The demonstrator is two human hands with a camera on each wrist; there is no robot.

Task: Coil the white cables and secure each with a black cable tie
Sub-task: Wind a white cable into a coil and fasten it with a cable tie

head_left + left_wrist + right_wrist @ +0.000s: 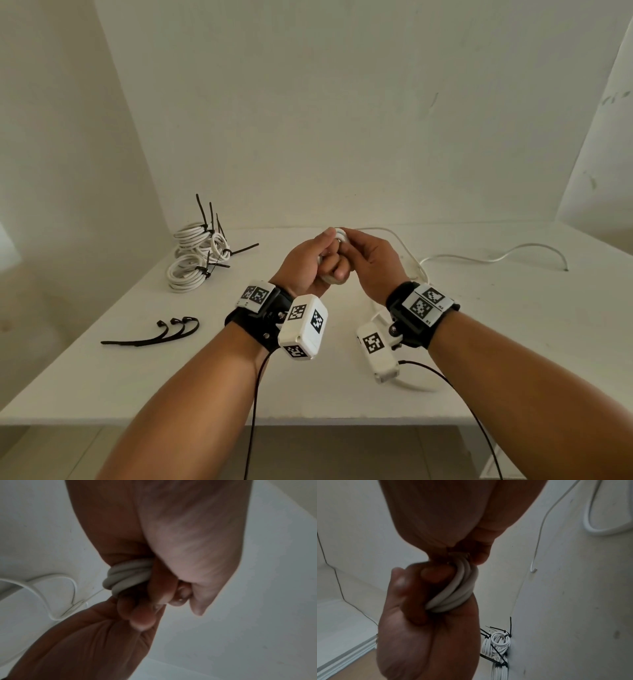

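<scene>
A small white cable coil (pixel 339 235) is held above the middle of the table between both hands. My left hand (pixel 329 256) grips it, fingers curled through the loops, as the coil (pixel 458 588) in the right wrist view shows. My right hand (pixel 352 247) pinches the top of the coil between thumb and fingertips. The left wrist view shows the coil's lower loops (pixel 126 574) bulging out below my palm. Three loose black cable ties (pixel 161 334) lie at the left front of the table (pixel 102 377).
A pile of tied white coils (pixel 195 260) with black tie tails sticking up sits at the back left. A loose white cable (pixel 479 258) snakes across the right back of the table. Another white cable bend (pixel 418 386) lies under my right wrist. White walls enclose the back and sides.
</scene>
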